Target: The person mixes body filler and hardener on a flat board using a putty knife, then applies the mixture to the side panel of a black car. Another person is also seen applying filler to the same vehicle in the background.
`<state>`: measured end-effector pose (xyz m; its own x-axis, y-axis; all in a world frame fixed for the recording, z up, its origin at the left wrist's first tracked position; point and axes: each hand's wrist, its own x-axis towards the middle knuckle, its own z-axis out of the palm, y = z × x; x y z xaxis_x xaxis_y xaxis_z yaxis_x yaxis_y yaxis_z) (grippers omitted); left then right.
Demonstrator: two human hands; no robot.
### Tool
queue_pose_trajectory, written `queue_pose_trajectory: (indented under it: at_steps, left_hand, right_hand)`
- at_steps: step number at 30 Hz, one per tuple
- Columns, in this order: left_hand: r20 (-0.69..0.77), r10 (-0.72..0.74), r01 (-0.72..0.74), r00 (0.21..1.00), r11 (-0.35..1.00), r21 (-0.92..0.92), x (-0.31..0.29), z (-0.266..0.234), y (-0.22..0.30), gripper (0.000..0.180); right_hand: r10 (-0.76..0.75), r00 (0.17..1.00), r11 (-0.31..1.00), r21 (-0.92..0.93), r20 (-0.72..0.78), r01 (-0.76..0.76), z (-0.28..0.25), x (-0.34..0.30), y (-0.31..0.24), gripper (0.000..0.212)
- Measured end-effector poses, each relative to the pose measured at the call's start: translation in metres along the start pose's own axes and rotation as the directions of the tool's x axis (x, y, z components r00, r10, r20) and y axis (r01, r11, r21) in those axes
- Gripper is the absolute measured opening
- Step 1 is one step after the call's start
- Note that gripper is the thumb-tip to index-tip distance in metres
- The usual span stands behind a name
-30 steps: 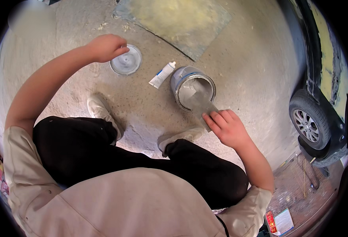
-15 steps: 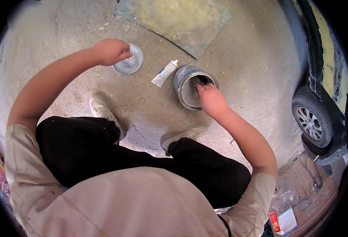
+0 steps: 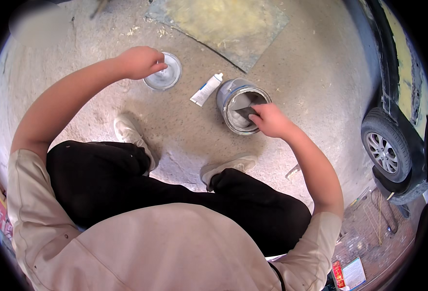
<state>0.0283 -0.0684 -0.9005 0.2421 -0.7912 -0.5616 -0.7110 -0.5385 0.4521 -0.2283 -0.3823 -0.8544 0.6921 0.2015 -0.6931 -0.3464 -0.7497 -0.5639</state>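
My right hand grips a dark, flat putty scraper, its blade inside the mouth of a metal can. Pale grey paste shows in the can, which is tilted toward me. Over a round lid smeared with pale grey, my left hand is closed, fingertips bent down. What those fingers pinch is hidden, and I cannot tell whether they touch the lid. Between lid and can lies a white tube with a blue mark and a white cap.
A flat sheet with yellowish stains lies on the concrete floor beyond the can. At right stands a vehicle with its wheel showing. My two pale shoes are on the floor just nearer than the lid and can. Red and white printed papers lie lower right.
My right hand has drawn back from inside the can toward its right rim, bringing the scraper into sight. My left hand stays over the lid. The whole view has shifted slightly.
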Motion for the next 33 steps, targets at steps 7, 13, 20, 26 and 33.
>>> queue_pose_trajectory:
  at_steps: [7, 13, 20, 26, 33]
  left_hand:
    - [0.068, -0.031, 0.03, 0.997, 0.999, 0.018, 0.0, 0.0, 0.006, 0.033]
    - [0.055, -0.027, 0.027, 0.998, 1.0, 0.01, 0.0, -0.001, 0.007, 0.033]
    - [0.058, -0.021, 0.02, 0.998, 1.0, 0.018, 0.001, 0.003, 0.005, 0.032]
    - [0.063, -0.006, 0.005, 0.998, 1.0, 0.014, 0.003, 0.006, 0.002, 0.032]
    - [0.058, -0.005, 0.004, 0.998, 1.0, 0.02, 0.006, 0.003, 0.007, 0.029]
  right_hand:
    - [-0.037, 0.999, 0.999, -0.015, -0.033, 0.037, 0.004, 0.001, 0.005, 0.015]
    - [0.09, 0.996, 0.909, 0.405, 0.029, -0.094, -0.001, -0.007, 0.024, 0.014]
    - [0.167, 0.985, 0.83, 0.534, 0.031, -0.158, 0.006, -0.027, 0.035, 0.016]
    - [0.159, 0.986, 0.573, 0.817, -0.042, -0.057, 0.02, -0.037, 0.042, 0.021]
    - [0.214, 0.974, 0.34, 0.94, -0.078, 0.001, 0.025, -0.044, 0.067, 0.026]
